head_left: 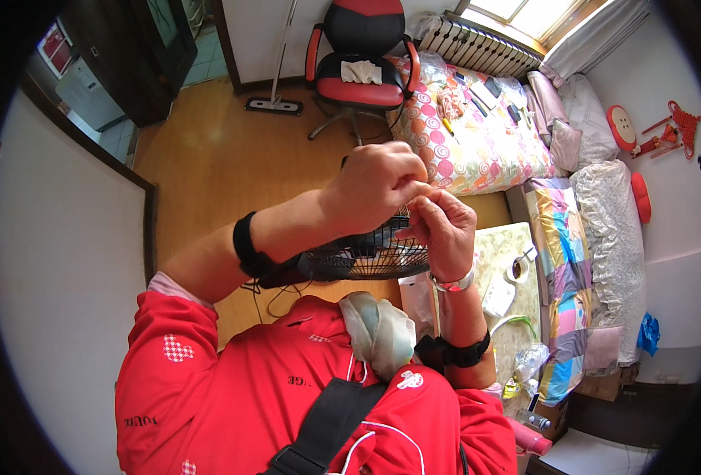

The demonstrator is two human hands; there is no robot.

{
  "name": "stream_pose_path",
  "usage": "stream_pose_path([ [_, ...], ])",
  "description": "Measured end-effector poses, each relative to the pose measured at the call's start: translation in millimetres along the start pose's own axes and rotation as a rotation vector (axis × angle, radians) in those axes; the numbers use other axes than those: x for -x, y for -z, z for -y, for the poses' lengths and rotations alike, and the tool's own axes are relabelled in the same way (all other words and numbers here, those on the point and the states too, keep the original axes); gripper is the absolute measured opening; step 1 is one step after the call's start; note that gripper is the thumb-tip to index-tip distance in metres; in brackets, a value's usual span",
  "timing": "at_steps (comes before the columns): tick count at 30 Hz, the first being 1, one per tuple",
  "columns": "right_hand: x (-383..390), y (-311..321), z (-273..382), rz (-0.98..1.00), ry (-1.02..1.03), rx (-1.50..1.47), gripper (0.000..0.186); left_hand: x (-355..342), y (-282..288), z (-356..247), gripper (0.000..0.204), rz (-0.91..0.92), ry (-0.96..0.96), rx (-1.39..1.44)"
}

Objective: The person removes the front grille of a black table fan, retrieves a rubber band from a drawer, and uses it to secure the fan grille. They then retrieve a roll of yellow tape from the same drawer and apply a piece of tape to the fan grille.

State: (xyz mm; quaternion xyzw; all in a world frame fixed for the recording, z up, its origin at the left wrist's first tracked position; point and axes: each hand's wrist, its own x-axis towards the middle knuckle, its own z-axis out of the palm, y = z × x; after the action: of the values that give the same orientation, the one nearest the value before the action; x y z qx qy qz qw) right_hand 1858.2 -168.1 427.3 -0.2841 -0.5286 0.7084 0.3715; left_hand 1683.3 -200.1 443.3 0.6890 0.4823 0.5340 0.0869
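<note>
"What are the two hands doing?"

"The left hand [376,182] and the right hand [449,231] meet tip to tip. On each one, the thumb and first finger are pinched together."

"Is something in the pinch?"

"I can't tell. If so, it is too tiny to see."

"What is near?"

"A black wire fan cage [366,263], lower down, at seven o'clock from the fingertips. I can't tell if a hand touches it. The worktop [495,244] is at five o'clock, and a red and black chair [364,36] is at eleven."

"Which step is this?"

"I think it's a small, careful finger job, done up in the air."

"And the next move?"

"I'd say it needs a steady pinch and slow, gentle fingers."
</note>
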Motion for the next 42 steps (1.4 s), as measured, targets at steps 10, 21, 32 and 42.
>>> stream_pose_path([
  [10, 3.6, -7.9, -11.4, -0.144, 0.171, -0.020, 0.013, 28.9, -12.0, -16.1, 0.012, -0.004, 0.490, 0.230],
  [21, 6.0, -14.6, -23.0, -0.239, 0.439, 0.213, 0.010, 30.1, -26.6, -8.3, 0.008, 0.042, 0.678, 0.491],
  [32, 8.9, -11.4, -21.1, -0.189, 0.333, 0.151, 0.011, 31.1, -30.9, -18.8, 0.011, -0.155, 0.585, 0.664],
  [42, 2.5, 13.5, -7.8, -0.015, 0.015, -0.236, 0.010, 38.3, 2.6, -22.9, 0.013, 0.032, -0.019, 0.150],
])
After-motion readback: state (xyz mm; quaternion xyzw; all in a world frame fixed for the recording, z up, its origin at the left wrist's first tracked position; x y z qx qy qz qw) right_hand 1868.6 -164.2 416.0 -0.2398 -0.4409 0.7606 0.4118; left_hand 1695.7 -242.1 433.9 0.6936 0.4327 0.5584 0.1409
